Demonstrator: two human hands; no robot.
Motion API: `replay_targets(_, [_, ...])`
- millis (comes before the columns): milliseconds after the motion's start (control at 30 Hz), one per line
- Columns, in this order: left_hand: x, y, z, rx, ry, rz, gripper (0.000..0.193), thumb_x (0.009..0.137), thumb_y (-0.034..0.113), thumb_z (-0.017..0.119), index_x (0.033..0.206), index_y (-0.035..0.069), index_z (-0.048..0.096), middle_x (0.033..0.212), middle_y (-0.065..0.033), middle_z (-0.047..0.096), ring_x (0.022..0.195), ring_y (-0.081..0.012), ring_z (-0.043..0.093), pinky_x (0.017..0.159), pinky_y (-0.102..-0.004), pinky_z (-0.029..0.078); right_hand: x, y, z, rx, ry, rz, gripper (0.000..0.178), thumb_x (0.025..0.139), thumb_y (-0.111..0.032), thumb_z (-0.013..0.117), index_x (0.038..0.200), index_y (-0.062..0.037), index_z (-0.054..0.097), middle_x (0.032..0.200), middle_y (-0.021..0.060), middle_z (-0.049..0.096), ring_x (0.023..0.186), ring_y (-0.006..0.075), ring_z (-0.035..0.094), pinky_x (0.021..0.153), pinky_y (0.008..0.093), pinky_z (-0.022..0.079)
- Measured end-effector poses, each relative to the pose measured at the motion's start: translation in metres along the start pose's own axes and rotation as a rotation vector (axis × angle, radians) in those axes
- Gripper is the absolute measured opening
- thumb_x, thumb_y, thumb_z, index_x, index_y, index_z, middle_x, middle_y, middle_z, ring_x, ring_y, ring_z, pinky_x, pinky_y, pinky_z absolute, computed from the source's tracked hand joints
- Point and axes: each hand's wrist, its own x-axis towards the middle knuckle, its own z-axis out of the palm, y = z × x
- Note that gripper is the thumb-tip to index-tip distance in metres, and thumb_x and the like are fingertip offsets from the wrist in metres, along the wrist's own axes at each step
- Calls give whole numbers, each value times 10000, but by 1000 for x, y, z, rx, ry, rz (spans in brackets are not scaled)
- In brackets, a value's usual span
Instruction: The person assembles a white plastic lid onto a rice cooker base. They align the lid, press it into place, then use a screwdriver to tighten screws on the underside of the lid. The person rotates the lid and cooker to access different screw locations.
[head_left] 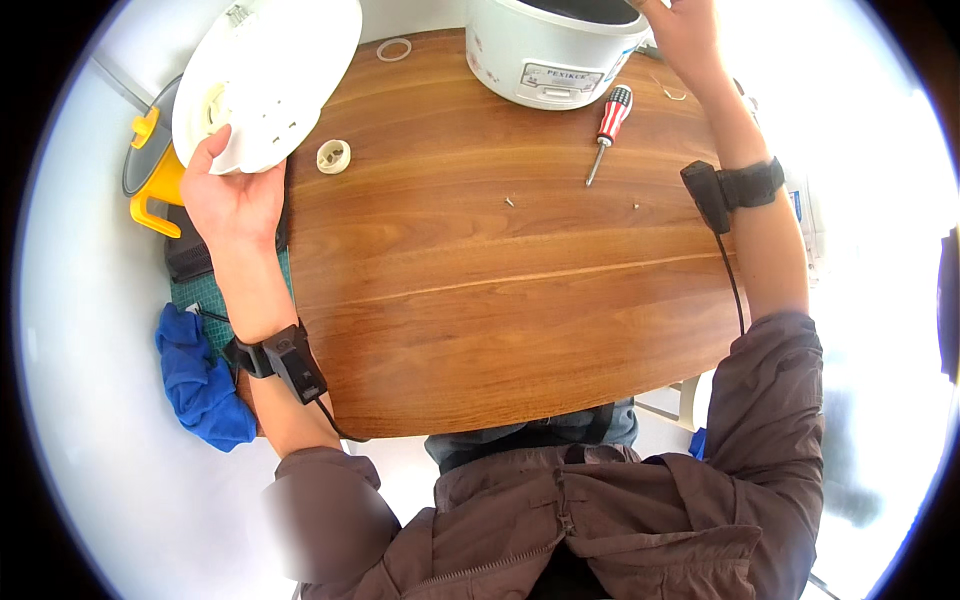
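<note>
My left hand grips the lower edge of a round white cooker lid, holding it tilted over the table's far left corner. A white rice cooker body stands at the far edge of the wooden table. My right hand reaches to the cooker's right rim; its fingers are cut off by the frame top, so its grip is unclear. A screwdriver with a red-and-white striped handle lies just in front of the cooker. A small cream round part rests beside the lid.
A white ring lies at the far edge. Tiny screws sit mid-table. Left of the table are a yellow-handled pot, a dark box and a blue cloth. Both wrists wear black strapped devices with cables.
</note>
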Motion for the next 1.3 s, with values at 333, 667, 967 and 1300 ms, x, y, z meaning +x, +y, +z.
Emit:
replay_targets(333, [3,2,-7,-6,-25,-1,636,872,-11,525,1494,50,404,1493,-168,478,1390,-373,462,1171,-581,376,-17,-20,14,-112,-170,-140,150,855,-70,754,957,-20,654,948,119,608,945,298,610,811,385,511])
replay_targets(667, [-1,0,-4,-27,-37,32,644,885,-19,515,1509,52,374,1521,-170,453,1405,-370,445,1183,-567,362,-34,-52,28,-680,-427,-321,943,651,-316,910,1487,-258,477,1523,175,338,1406,408,336,1153,561,304])
replay_targets(967, [3,7,-7,-48,-51,46,634,888,-30,502,1505,72,392,1527,-154,450,1417,-372,428,1175,-600,358,-53,-59,43,-901,-437,-362,909,652,-305,899,1467,-290,497,1507,183,327,1393,388,334,1138,606,291])
replay_targets(1300, [4,5,-7,3,-38,49,617,876,1,510,1482,56,409,1473,-153,493,1362,-362,487,1134,-591,410,-56,-41,30,-866,-420,-417,921,621,-268,907,1454,-300,515,1440,196,354,1361,381,353,1123,604,304])
